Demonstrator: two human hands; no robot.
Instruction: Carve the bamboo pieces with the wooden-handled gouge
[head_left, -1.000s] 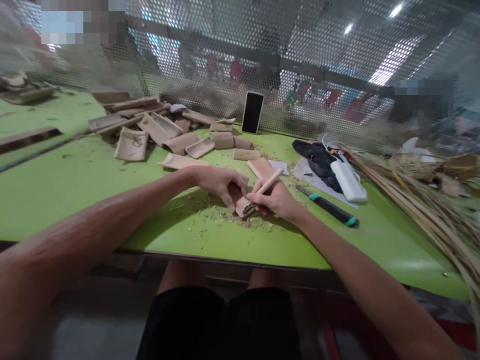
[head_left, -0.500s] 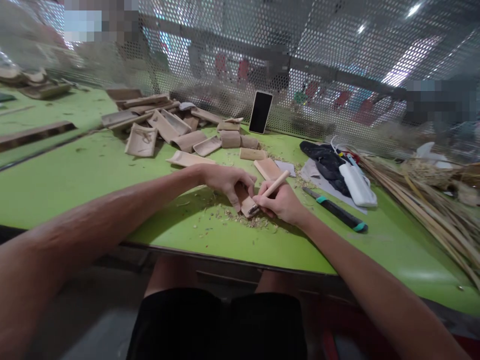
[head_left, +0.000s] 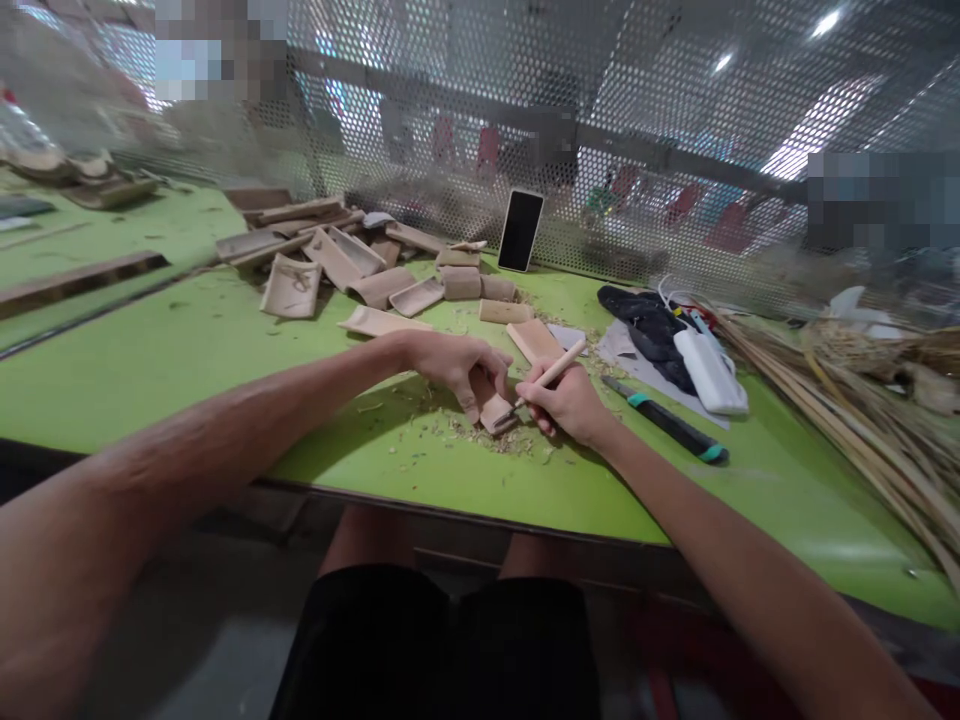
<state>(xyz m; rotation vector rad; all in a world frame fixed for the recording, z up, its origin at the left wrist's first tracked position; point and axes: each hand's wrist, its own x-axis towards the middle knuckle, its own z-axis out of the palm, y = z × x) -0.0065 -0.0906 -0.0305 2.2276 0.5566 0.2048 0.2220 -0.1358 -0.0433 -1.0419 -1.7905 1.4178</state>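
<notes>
My left hand (head_left: 459, 367) is closed around a small split bamboo piece (head_left: 495, 408), pressing it to the green table (head_left: 360, 455). In my right hand (head_left: 564, 402) is a carving tool (head_left: 561, 362) with a pale wooden handle, gripped like a pen. Its thin dark metal tip lies against the near end of the bamboo. Pale shavings (head_left: 487, 438) are scattered under and around the piece. Just beyond my right hand lies another flat bamboo piece (head_left: 534, 340). A knife (head_left: 667, 420) with a black and teal handle rests to the right.
Curved bamboo pieces (head_left: 337, 255) are heaped at the back left. A phone (head_left: 520, 230) leans upright against a perforated metal screen (head_left: 450, 130). To the right are a black cloth or glove (head_left: 645, 325), a white power bank-like block (head_left: 711, 372) and long bamboo strips (head_left: 832, 415).
The carving tool and my right hand have shifted slightly right, showing more of the metal shaft. My left hand keeps its hold on the bamboo. The camera view has moved a little.
</notes>
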